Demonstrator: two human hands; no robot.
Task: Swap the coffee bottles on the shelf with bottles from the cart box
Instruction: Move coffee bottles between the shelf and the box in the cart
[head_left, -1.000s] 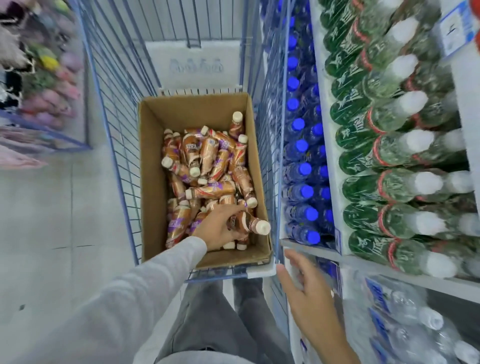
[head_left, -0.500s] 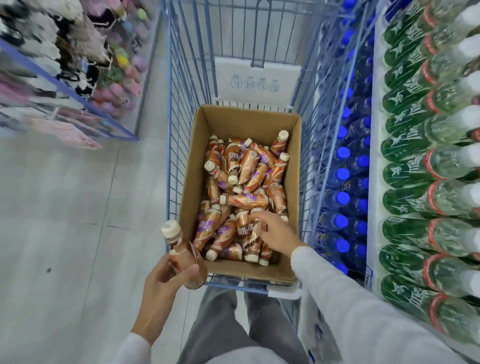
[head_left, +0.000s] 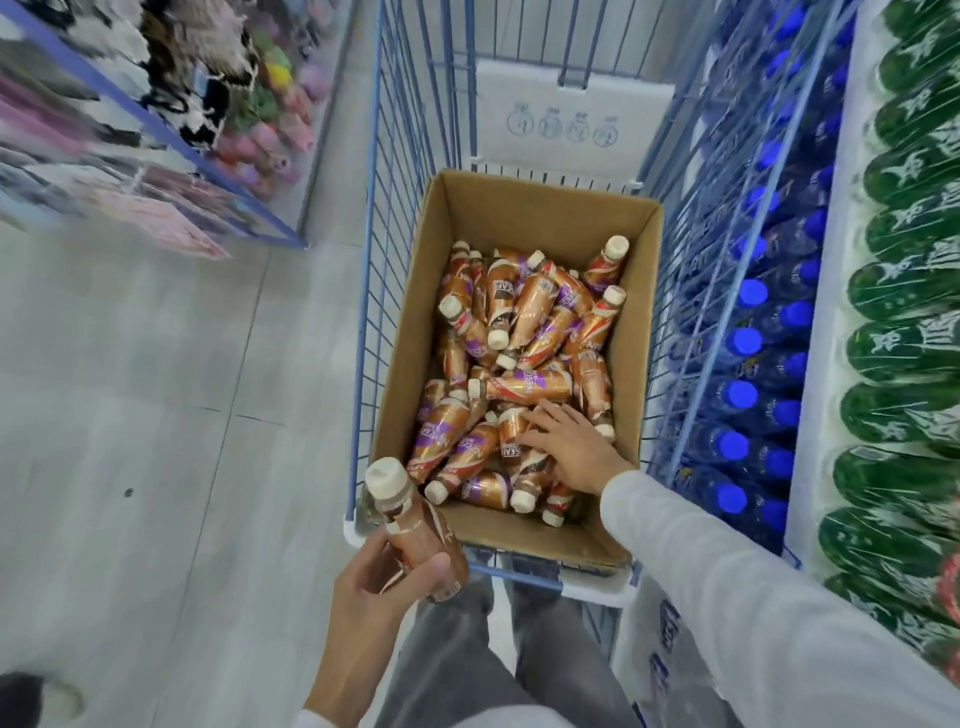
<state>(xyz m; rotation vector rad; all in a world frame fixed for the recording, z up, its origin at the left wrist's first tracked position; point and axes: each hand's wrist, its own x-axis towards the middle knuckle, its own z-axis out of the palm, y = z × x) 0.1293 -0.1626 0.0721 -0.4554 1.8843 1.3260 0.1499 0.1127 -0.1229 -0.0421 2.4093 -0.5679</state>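
left hand (head_left: 379, 587) still grips coffee bottle (head_left: 415, 540) | right hand (head_left: 571, 449) stays spread on bottles (head_left: 524, 387) in box (head_left: 545, 218)

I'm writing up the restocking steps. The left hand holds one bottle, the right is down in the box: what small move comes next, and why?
Probably curl the right hand around the coffee bottle under its fingers and lift it out of the cardboard box. Those fingers lie spread on it, not gripping, while the left hand grips a second bottle outside the cart.
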